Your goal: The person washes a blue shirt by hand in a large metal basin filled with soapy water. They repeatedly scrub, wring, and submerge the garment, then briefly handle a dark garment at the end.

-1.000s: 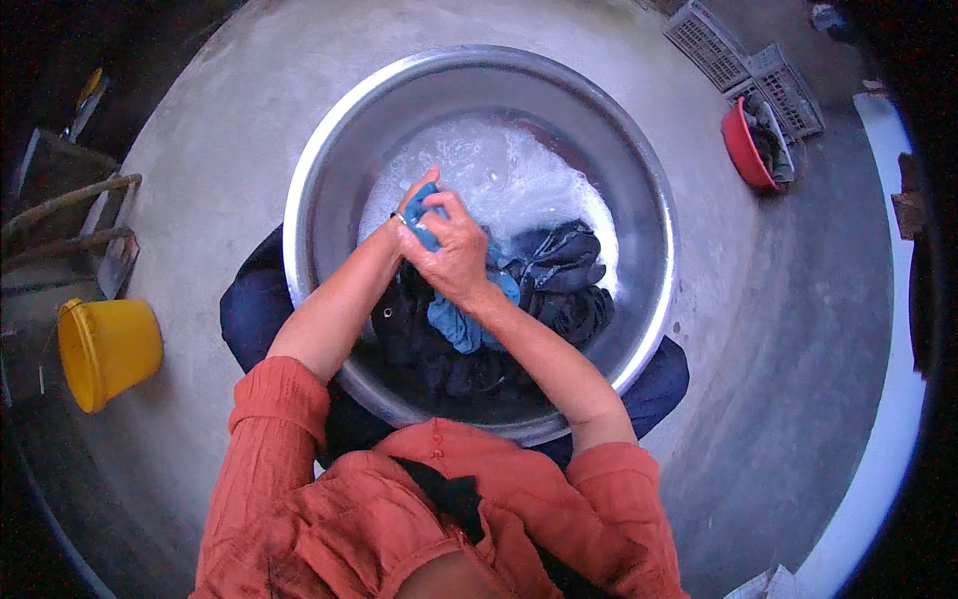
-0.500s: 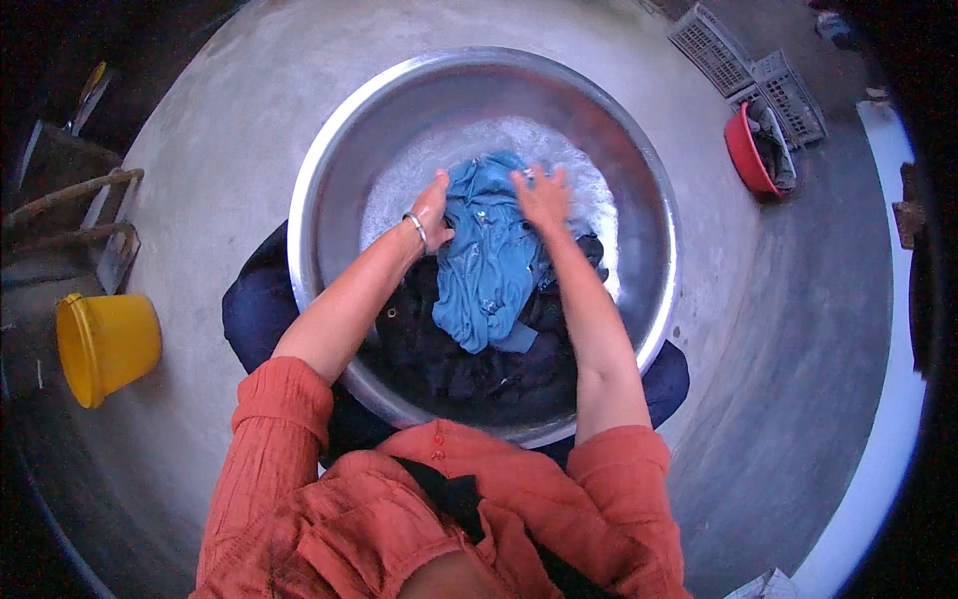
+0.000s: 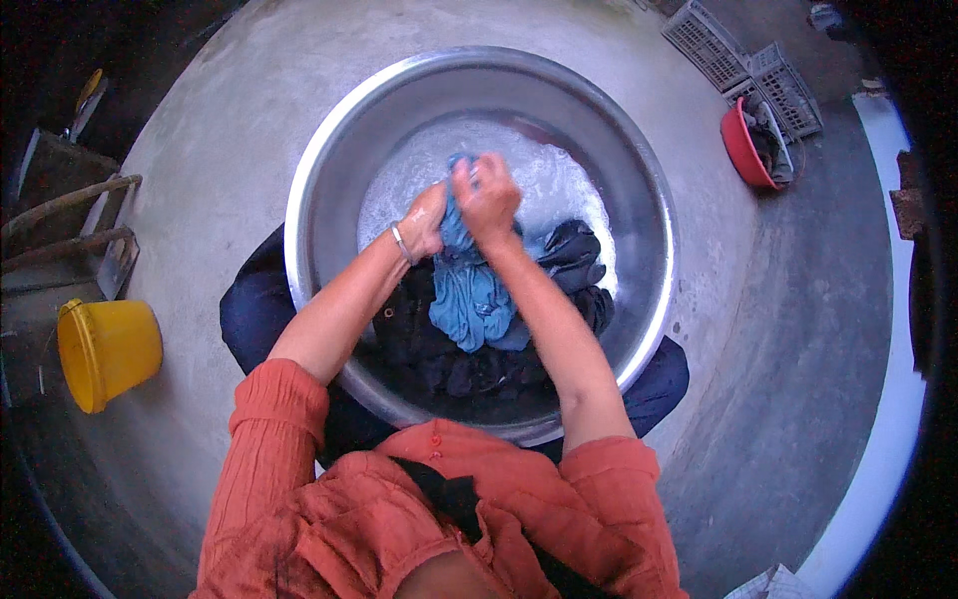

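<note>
A large round metal basin stands between my legs with whitish, sudsy water in its bottom. Wet blue cloth, crumpled, lies over dark wet clothes in its near half. My left hand, with a metal bangle on the wrist, grips the blue cloth at its far end. Close against it, my right hand is closed on the same bunched cloth, slightly blurred. Some of the cloth between the two hands is hidden by the fingers. A dark piece of clothing bulges up beside my right forearm.
At the left a yellow bucket stands on the concrete floor, near a wooden-framed object. A red tub with dark cloth in it sits at the far right, beside grey plastic crates.
Both hands have come together, the right moving left and its fingers closing. The far part of the blue cloth, spread before, is now bunched between them, baring dark clothing at the right.
</note>
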`<action>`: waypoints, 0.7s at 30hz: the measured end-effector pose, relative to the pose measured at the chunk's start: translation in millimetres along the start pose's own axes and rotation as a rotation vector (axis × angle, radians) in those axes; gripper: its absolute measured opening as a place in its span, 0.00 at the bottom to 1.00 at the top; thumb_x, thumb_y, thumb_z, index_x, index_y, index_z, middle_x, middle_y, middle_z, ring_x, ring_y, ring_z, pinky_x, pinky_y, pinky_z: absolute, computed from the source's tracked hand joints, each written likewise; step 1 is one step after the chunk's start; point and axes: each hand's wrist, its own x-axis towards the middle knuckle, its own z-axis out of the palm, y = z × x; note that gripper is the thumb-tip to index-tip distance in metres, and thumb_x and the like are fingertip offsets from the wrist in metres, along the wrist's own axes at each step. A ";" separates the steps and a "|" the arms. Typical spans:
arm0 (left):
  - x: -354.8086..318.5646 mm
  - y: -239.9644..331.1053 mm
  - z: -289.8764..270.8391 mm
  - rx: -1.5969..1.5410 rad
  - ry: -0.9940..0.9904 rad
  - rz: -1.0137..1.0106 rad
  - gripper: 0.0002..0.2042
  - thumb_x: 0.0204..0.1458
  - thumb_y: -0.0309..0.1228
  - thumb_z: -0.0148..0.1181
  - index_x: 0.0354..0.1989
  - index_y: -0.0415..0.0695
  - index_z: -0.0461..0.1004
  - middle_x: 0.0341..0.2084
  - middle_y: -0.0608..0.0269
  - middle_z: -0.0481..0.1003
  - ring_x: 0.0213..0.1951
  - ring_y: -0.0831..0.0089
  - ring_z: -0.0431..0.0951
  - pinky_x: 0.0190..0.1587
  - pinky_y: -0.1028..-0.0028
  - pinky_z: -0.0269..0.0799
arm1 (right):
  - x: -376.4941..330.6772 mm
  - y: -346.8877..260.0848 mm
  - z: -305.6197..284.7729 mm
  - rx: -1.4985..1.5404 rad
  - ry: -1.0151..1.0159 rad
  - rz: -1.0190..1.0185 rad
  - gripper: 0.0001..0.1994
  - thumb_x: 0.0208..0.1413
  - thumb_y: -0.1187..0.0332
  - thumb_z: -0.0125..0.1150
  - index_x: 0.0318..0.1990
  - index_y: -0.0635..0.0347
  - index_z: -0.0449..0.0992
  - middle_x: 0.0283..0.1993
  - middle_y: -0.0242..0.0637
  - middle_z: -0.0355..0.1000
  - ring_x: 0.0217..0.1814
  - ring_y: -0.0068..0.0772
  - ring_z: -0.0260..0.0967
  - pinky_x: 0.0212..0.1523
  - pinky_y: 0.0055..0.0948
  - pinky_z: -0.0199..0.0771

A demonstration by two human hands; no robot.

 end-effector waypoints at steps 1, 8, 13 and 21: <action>-10.2 5.3 11.1 -0.063 -0.215 -0.121 0.14 0.53 0.41 0.45 0.28 0.44 0.72 0.28 0.63 0.75 0.28 0.72 0.74 0.34 0.68 0.72 | 10.8 16.4 -3.6 -0.119 -0.024 0.078 0.12 0.48 0.61 0.54 0.24 0.61 0.71 0.31 0.44 0.68 0.28 0.48 0.68 0.24 0.40 0.68; 15.1 4.7 -22.7 0.025 0.248 -0.017 0.24 0.54 0.52 0.38 0.46 0.45 0.67 0.46 0.60 0.69 0.46 0.66 0.68 0.49 0.59 0.64 | 4.6 101.9 -13.5 -0.488 -0.381 0.423 0.22 0.46 0.52 0.54 0.47 0.52 0.68 0.52 0.55 0.56 0.50 0.56 0.59 0.45 0.48 0.63; 10.4 4.3 -29.2 -0.034 0.012 -0.021 0.27 0.50 0.58 0.41 0.47 0.48 0.65 0.41 0.59 0.69 0.42 0.67 0.69 0.40 0.61 0.67 | -27.0 57.6 12.5 0.257 -0.537 0.349 0.20 0.44 0.57 0.57 0.37 0.66 0.71 0.44 0.52 0.63 0.46 0.49 0.61 0.47 0.37 0.62; 45.9 -30.3 -68.9 -0.446 -0.513 0.032 0.18 0.50 0.50 0.49 0.30 0.45 0.69 0.25 0.63 0.70 0.26 0.72 0.71 0.30 0.67 0.70 | -17.9 -48.4 -8.5 0.334 -0.105 -0.066 0.11 0.42 0.63 0.60 0.18 0.60 0.70 0.30 0.43 0.67 0.28 0.46 0.67 0.27 0.37 0.68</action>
